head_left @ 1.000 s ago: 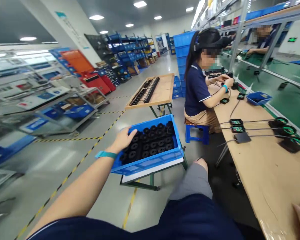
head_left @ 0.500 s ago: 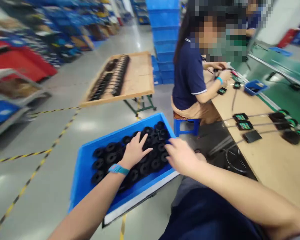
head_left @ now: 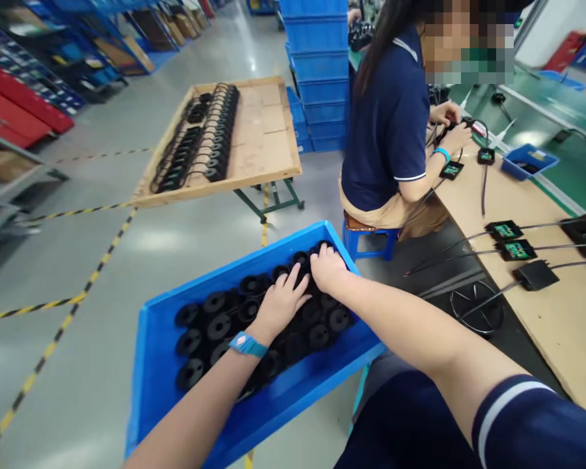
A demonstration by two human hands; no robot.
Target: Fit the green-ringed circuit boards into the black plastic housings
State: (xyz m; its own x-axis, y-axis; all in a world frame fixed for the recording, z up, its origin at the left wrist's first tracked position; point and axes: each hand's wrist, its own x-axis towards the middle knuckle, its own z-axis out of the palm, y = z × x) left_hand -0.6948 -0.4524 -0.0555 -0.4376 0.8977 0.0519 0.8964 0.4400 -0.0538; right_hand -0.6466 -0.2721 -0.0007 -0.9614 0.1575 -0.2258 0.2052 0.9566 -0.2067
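A blue bin (head_left: 161, 404) holds rows of round black parts (head_left: 219, 326) with holes in their centres. Over the middle of these rows lies my left hand (head_left: 280, 303), its fingers spread and touching the parts; a blue band is on that wrist. My right hand (head_left: 328, 268) is at the bin's far right corner, its fingers bent down onto a black part there. What its fingertips grip, if anything, is hidden.
Beyond the bin stands a wooden-topped cart (head_left: 264, 124) with rows of black cabled parts. A person (head_left: 390, 124) sits on a blue stool (head_left: 376, 242) at the workbench (head_left: 551, 312), where black boxes with cables lie. Blue crates (head_left: 322, 71) are stacked behind.
Both hands have moved over the bin, the left a little to the right, the right up to the far corner with its fingers now bent in. The view has shifted slightly.
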